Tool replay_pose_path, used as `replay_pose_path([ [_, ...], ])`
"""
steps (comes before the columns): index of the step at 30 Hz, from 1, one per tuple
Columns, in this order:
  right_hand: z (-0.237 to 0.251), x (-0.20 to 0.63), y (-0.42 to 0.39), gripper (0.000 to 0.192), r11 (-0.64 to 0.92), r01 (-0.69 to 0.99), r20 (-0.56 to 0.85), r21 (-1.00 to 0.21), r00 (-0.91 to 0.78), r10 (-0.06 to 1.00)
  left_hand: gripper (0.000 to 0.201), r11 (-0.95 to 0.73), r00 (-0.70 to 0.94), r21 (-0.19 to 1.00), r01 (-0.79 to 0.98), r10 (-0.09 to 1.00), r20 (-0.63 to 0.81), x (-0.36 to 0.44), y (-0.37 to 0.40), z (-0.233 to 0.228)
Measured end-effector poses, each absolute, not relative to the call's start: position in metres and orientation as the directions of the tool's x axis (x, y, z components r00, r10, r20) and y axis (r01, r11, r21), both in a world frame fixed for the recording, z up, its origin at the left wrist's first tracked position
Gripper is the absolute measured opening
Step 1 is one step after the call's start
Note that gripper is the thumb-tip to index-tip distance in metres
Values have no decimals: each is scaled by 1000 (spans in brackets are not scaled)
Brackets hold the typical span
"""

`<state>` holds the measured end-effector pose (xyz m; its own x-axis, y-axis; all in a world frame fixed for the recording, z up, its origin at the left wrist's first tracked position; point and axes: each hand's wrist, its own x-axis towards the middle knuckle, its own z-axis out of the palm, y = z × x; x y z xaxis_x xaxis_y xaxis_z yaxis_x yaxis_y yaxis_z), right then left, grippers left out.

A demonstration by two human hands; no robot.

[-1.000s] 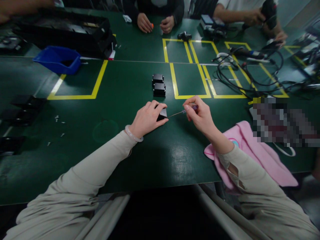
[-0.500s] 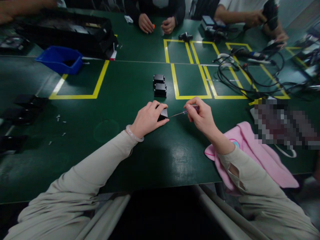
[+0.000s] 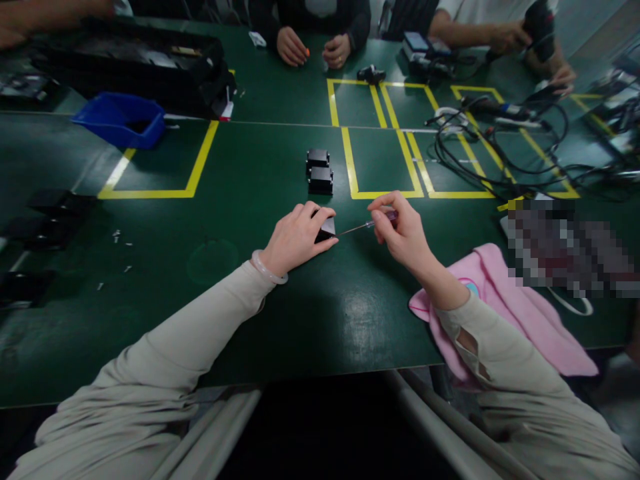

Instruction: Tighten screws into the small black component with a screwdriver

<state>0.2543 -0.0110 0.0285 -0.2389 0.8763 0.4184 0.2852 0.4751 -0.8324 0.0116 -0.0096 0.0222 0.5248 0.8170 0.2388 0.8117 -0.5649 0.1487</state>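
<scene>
My left hand [image 3: 296, 237] grips a small black box [image 3: 326, 229] that rests on the green table [image 3: 280, 320]. Most of the box is hidden under my fingers. My right hand [image 3: 403, 233] pinches a thin screwdriver [image 3: 367, 225] with a purple handle. Its metal tip points left and meets the side of the box. Two more small black boxes [image 3: 319, 173] sit together a little further back, beside a yellow taped square.
A pink cloth [image 3: 505, 307] lies under my right forearm. A blue bin [image 3: 120, 120] and a black case [image 3: 135, 63] stand at the back left. Tangled cables [image 3: 490, 150] cover the back right. Other people's hands [image 3: 313, 48] work at the far edge. Small screws [image 3: 117, 237] dot the left side.
My right hand's fingers shifted slightly on the screwdriver handle. The left hand and box stay put.
</scene>
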Motion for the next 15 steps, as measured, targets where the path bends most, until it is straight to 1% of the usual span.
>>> replay_pose_path([
  [3, 27, 255, -11, 28, 480, 268, 423, -835, -246, 872, 45, -563, 523, 151, 813, 819, 236, 12, -10, 22],
  [7, 28, 254, -11, 30, 460, 297, 398, -837, -248, 883, 45, -562, 522, 148, 814, 818, 241, 12, -10, 23],
  [12, 30, 253, -11, 25, 486, 285, 428, -826, -244, 870, 46, -560, 521, 151, 815, 821, 232, 12, -10, 23],
  [15, 30, 253, -11, 26, 483, 291, 425, -826, -243, 872, 45, -560, 521, 149, 815, 821, 234, 12, -10, 22],
])
